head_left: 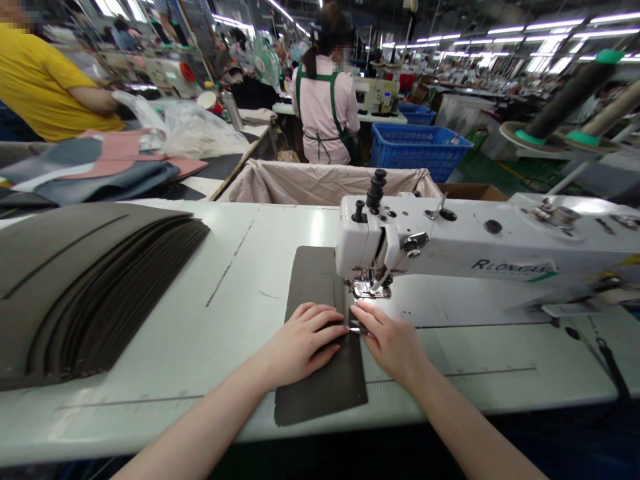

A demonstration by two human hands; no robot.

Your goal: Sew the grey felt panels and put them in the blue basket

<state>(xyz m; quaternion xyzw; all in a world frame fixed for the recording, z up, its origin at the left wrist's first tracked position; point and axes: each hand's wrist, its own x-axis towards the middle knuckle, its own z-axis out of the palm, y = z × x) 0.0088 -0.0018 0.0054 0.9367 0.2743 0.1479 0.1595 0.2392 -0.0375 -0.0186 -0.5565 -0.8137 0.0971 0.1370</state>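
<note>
Both hands press flat, unclenched, on one dark grey rectangular fabric panel point(320, 333) lying lengthwise toward the white sewing machine's presser foot point(369, 288). Left hand point(303, 343) rests on the panel; right hand point(393, 343) pins its edge, nearer the foot.

— What sort of place is this?
— A garment factory floor — an industrial sewing machine point(480, 257) on a long table point(200, 333), stacked cut fabric pieces point(85, 287), thread cones point(565, 100), blue crates point(420, 150), and rows of other workers' stations under strip lights point(550, 27).
</note>
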